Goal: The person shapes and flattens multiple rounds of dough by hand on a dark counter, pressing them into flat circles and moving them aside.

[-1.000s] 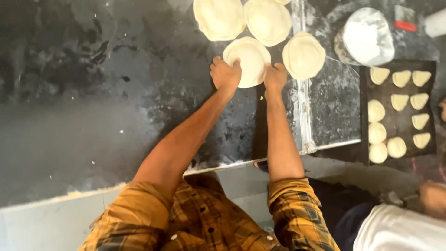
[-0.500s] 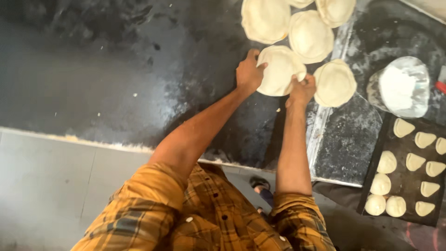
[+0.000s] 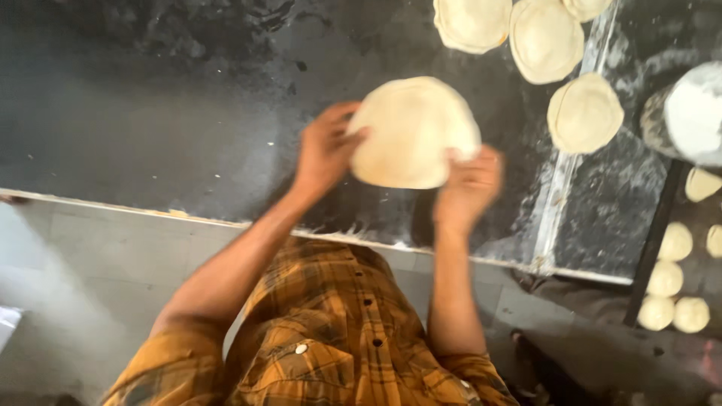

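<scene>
In the head view we look down on a dark, flour-dusted worktop (image 3: 188, 135) with a pale edge running along its near side. Our left hand (image 3: 325, 150) grips the left rim of a round, flat disc of dough (image 3: 412, 131), fingers curled over its edge. Our right hand (image 3: 468, 184) holds the near right rim of the same disc, thumb and fingers closed on it. The disc sits between the two hands, over the middle of the worktop; we cannot tell whether it rests on the surface or is lifted, as the frame is blurred.

Further off and to the right lie three more flat discs (image 3: 545, 37) close together, and a fourth disc (image 3: 585, 113) just right of the held one. At the far right stands a floury white container (image 3: 688, 113). Nearer, on the right edge, a dark tray (image 3: 650, 240) carries small dough balls (image 3: 675, 242). Our yellow checked shirt (image 3: 323, 338) fills the near centre.
</scene>
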